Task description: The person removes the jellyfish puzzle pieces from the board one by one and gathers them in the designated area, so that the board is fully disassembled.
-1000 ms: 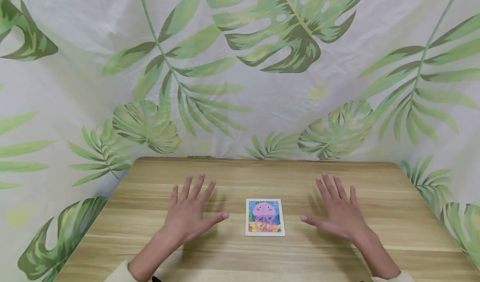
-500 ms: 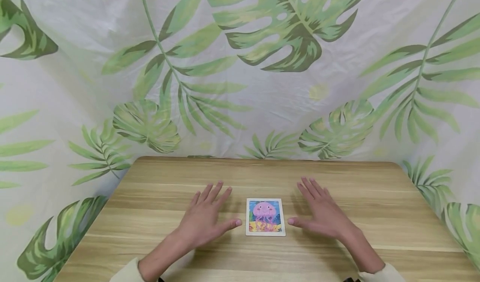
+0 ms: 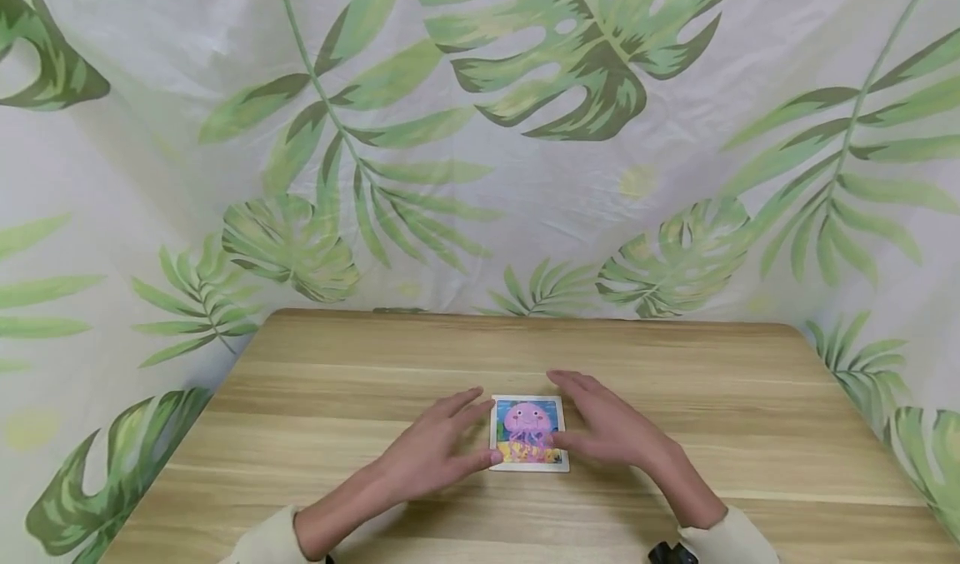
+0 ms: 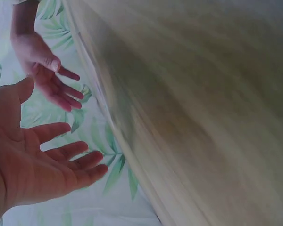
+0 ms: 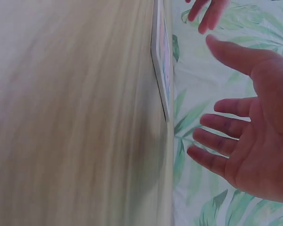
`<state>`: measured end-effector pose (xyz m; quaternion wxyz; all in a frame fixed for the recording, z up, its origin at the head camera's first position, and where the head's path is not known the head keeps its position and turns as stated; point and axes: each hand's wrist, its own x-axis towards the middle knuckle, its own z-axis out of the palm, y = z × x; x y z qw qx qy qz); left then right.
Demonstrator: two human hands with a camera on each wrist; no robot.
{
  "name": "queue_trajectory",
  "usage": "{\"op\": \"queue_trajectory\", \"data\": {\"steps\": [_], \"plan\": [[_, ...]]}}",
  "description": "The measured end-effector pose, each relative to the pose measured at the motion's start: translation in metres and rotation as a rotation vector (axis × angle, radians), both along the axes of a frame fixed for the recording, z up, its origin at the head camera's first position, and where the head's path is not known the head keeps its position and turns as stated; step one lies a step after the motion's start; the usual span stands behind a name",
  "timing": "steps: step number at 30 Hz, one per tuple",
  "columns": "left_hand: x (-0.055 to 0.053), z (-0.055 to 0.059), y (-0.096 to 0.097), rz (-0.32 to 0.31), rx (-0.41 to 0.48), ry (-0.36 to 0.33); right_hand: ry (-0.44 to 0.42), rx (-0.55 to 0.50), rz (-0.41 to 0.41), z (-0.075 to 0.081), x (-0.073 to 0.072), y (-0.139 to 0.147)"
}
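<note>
A jellyfish picture puzzle (image 3: 528, 422) with a white border lies flat on the wooden table, and in the right wrist view the puzzle (image 5: 161, 61) shows its thin edge. My left hand (image 3: 431, 451) hovers at its left side, thumb over the lower left border in the head view. From the right, my right hand (image 3: 611, 422) hovers beside it, its thumb overlapping the picture's right part. Both wrist views show the left hand (image 4: 37, 160) and the right hand (image 5: 259, 127) above the tabletop with fingers extended and apart, gripping nothing.
The wood-grain table (image 3: 315, 397) has rounded far corners. Behind it hangs a pale cloth (image 3: 525, 206) printed with green leaves. A dark band (image 3: 671, 553) shows at the right sleeve.
Both hands have moved inward from either side, from well apart to the puzzle's left and right edges. The puzzle itself has stayed in place.
</note>
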<state>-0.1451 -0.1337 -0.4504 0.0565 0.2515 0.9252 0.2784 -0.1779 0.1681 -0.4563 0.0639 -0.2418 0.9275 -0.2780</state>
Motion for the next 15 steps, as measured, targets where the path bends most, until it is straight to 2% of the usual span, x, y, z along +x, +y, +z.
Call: {"op": "queue_trajectory", "data": {"steps": [6, 15], "plan": [[-0.005, -0.002, 0.001, -0.092, -0.047, 0.022, 0.001, 0.012, 0.026, 0.001, -0.007, -0.014], [-0.012, -0.008, 0.003, -0.173, -0.148, 0.061, 0.024, 0.000, 0.079, -0.005, -0.021, -0.030]]}}
